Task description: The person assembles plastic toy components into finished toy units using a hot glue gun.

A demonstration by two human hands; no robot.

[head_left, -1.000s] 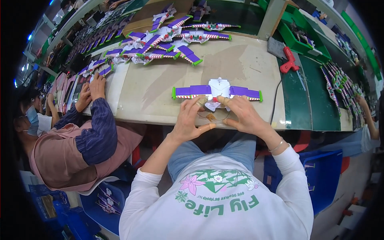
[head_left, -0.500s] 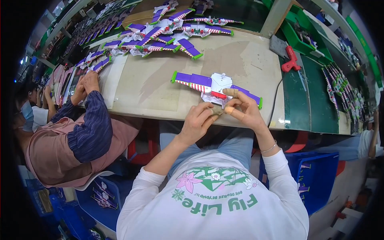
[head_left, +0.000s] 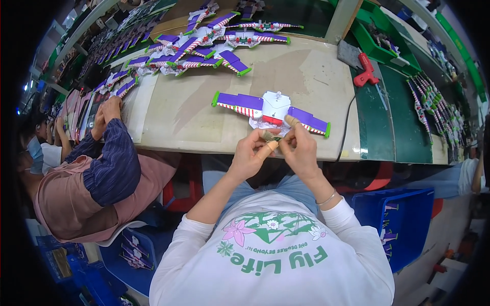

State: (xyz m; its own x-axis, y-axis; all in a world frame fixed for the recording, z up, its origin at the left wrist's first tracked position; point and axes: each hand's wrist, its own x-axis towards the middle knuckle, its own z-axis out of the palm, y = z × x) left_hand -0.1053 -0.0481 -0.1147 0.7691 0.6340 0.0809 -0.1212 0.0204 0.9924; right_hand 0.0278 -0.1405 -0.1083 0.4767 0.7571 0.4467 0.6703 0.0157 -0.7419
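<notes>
On the table close in front of me lies a toy wing pack (head_left: pixel 276 106), with a white body, purple wings with red-and-white striped edges, green tips and a red part at its near side. Both hands meet at its near edge. My left hand (head_left: pixel 251 153) is closed in a pinch with a tan cover on a finger; whatever small thing sits between the fingertips is mostly hidden. Beside it, my right hand (head_left: pixel 302 153) has its fingers bent together, also with covers on fingertips. One right fingertip is against the wing pack near the red part. What these fingers pinch is too small to make out.
A pile of similar wing packs (head_left: pixel 196 46) spreads across the far left of the table. To the right lie a red glue gun (head_left: pixel 365 71) with its cable and a green bin (head_left: pixel 380 38). Blue crates (head_left: pixel 408 224) flank me. A co-worker's sleeve (head_left: pixel 113 158) is at left.
My right hand's fingers have drawn in and lower, closer to the left fingertips. My left hand has shifted only slightly. The whole view has moved a little, and the wing pack lies as before.
</notes>
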